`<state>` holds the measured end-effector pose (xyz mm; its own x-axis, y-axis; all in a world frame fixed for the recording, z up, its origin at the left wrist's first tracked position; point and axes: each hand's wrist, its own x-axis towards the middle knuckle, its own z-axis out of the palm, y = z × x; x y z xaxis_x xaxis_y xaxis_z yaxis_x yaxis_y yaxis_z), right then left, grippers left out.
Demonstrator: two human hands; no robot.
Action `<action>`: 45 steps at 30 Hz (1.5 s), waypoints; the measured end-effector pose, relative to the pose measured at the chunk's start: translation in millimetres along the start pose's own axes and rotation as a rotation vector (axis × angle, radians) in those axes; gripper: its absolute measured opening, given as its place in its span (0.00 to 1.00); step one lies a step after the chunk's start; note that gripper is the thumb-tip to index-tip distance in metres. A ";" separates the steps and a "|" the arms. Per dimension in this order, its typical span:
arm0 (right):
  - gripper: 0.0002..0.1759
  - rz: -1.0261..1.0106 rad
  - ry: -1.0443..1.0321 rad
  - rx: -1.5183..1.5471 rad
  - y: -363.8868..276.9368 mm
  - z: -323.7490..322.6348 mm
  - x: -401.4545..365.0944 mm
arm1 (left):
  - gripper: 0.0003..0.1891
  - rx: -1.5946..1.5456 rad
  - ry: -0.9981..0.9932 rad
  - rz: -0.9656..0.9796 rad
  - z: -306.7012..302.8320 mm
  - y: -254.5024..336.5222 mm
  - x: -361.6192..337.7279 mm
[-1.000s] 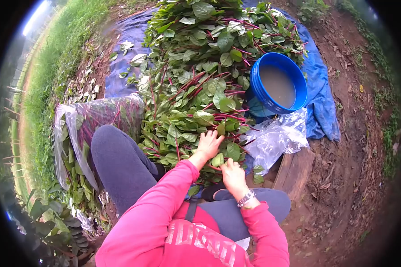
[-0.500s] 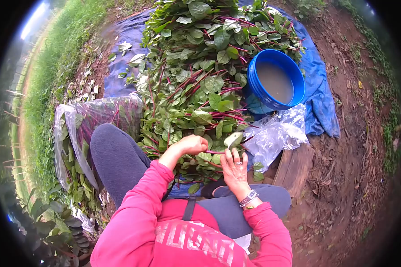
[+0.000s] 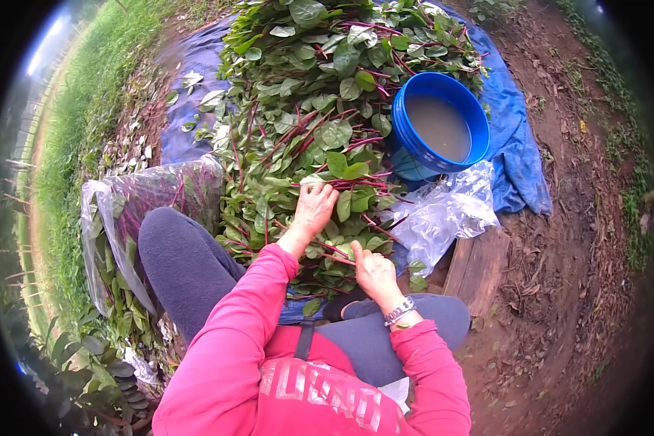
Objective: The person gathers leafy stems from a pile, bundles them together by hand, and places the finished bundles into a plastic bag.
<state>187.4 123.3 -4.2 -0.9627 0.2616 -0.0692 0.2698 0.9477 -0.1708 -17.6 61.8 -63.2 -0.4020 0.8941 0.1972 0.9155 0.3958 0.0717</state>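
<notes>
A large heap of Malabar spinach (image 3: 291, 138), with green leaves and purple-red stems, lies in front of me. My left hand (image 3: 315, 208) is over the near part of the heap, its fingers bent down around a leafy stem there. Lower and to the right, my right hand (image 3: 376, 276) is closed, thumb side up. A reddish Malabar spinach stem (image 3: 337, 258) runs from its fingers toward the left. The fingertips of both hands are partly hidden.
The heap rests on a blue tarp (image 3: 512, 167). A blue bucket (image 3: 479, 134) of cloudy water stands at the right, beside crumpled clear plastic (image 3: 447, 214) and a wooden board (image 3: 477, 270). A clear bag (image 3: 109, 211) packed with spinach is at my left knee.
My left hand has moved away from my right hand, up and forward onto the heap, and its fist has loosened. My right hand has shifted slightly down and left and turned, with fingers curled.
</notes>
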 end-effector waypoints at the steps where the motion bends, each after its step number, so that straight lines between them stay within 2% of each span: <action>1: 0.19 -0.001 -0.030 0.030 1.8 3.4 -1.5 | 0.09 -0.002 0.000 -0.001 1.2 -1.7 -2.2; 4: 0.17 0.003 -0.061 0.090 -0.9 -1.9 -0.2 | 0.07 0.096 -0.170 0.112 -2.9 -2.0 -18.2; 6: 0.16 0.005 -0.060 0.116 -1.2 -4.4 2.7 | 0.07 0.061 -0.183 0.088 -2.7 0.0 -25.9; 7: 0.15 -0.025 0.008 0.118 -1.0 -4.7 4.1 | 0.08 -0.128 -0.294 -0.003 -0.1 8.4 -25.3; 8: 0.15 -0.054 0.074 0.118 -0.2 -5.0 5.5 | 0.07 -0.129 -0.227 -0.025 2.5 10.0 -25.0; 10: 0.15 -0.067 0.074 0.074 0.1 -4.6 7.7 | 0.07 -0.196 -0.212 -0.108 -8.6 8.8 -17.2; 12: 0.16 -0.068 0.074 0.064 1.9 -2.1 7.5 | 0.10 -0.347 -0.074 -0.095 -19.2 -11.6 -6.3; 13: 0.20 -0.053 0.056 0.055 2.4 -5.0 7.7 | 0.15 -0.289 0.051 -0.121 -30.5 -24.7 -1.2; 14: 0.20 -0.053 0.054 0.057 3.1 -4.5 7.2 | 0.20 -0.201 0.085 -0.222 -51.1 -36.6 3.0; 15: 0.21 0.037 0.031 0.059 4.0 -3.1 6.4 | 0.21 -0.103 0.272 -0.292 -60.7 -49.7 1.0; 16: 0.23 0.127 0.008 0.061 5.1 -1.1 5.0 | 0.19 -0.030 0.251 -0.379 -58.6 -66.0 -9.7; 17: 0.24 0.149 0.009 0.044 7.4 3.7 3.2 | 0.17 -0.076 0.080 -0.466 -57.5 -83.2 -25.6; 19: 0.24 0.131 -0.025 0.065 11.3 6.5 2.5 | 0.12 0.004 -0.474 -0.688 -41.7 -98.7 -54.5; 21: 0.20 0.115 -0.023 0.104 10.5 5.0 5.1 | 0.14 -0.104 -0.756 -0.808 -20.0 -97.2 -82.0; 22: 0.20 0.116 -0.018 0.096 11.3 2.8 7.2 | 0.15 -0.182 -0.766 -0.801 8.5 -103.9 -97.4; 24: 0.14 0.011 0.078 0.068 12.4 -1.1 8.5 | 0.14 -0.243 -0.625 -0.760 3.2 -95.6 -100.8; 25: 0.12 0.010 0.142 0.087 11.7 -1.8 9.2 | 0.14 -0.248 -0.624 -0.766 0.7 -92.2 -101.8; 27: 0.11 -0.027 0.197 0.103 10.2 -10.3 10.2 | 0.13 0.094 -0.180 -0.625 -26.5 -80.6 -90.1; 28: 0.11 -0.054 0.250 0.119 10.0 -13.4 9.9 | 0.13 0.098 -0.177 -0.632 -36.7 -79.5 -81.5; 30: 0.13 -0.058 0.264 0.111 11.3 -8.0 10.3 | 0.15 -0.433 -0.290 -0.521 -46.9 -81.6 -61.1; 32: 0.13 -0.057 0.278 0.120 12.5 -8.0 10.2 | 0.15 -0.777 -0.366 -0.097 -47.2 -72.6 -52.2; 34: 0.13 -0.048 0.274 0.122 13.6 -12.3 11.5 | 0.16 -0.738 -0.463 0.038 -60.1 -50.6 -51.2; 38: 0.12 -0.058 0.271 0.141 13.0 -17.3 12.7 | 0.08 -0.593 -0.334 0.225 -70.4 -31.8 -54.9; 39: 0.12 -0.063 0.265 0.139 13.8 -16.2 12.5 | 0.08 -0.598 -0.332 0.218 -72.4 -28.2 -53.4; 41: 0.11 -0.044 0.254 0.148 15.5 -13.0 12.4 | 0.07 -0.381 -0.393 0.140 -75.2 -21.7 -50.4; 44: 0.11 -0.055 0.234 0.210 12.0 -11.8 9.4 | 0.07 -0.392 -0.286 0.096 -67.9 -22.5 -56.0; 45: 0.11 -0.061 0.233 0.207 11.5 -12.4 10.2 | 0.09 -0.362 -0.311 0.081 -66.1 -22.6 -56.8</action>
<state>180.5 139.1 5.3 -0.9495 0.2635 0.1705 0.1873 0.9116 -0.3658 -14.6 -11.8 -11.4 -0.2639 0.9611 -0.0815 0.8680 0.2734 0.4146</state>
